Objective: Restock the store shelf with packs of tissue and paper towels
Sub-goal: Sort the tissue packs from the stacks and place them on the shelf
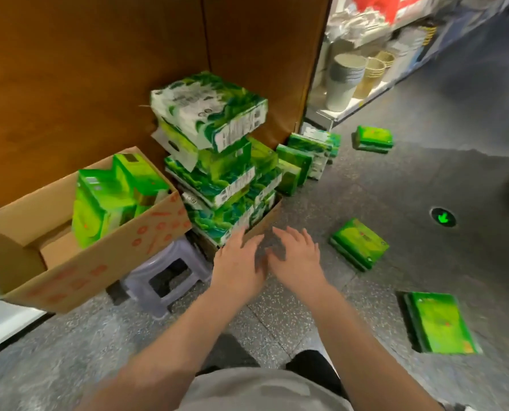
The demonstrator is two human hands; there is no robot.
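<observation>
I am reaching both arms forward over the floor point(306, 315), my left hand point(238, 264) and right hand point(296, 258) spread flat and holding nothing, the left nearer the leaning stack of tissue packs point(217, 161) lying just ahead and leftward.

A shop aisle: a white display shelf point(363, 99) stocked with stacked beige plastic bins point(343, 78), and green-wrapped tissue packs point(217, 161) heaped in open cardboard cartons point(78, 262) on the speckled grey floor point(277, 315).
</observation>
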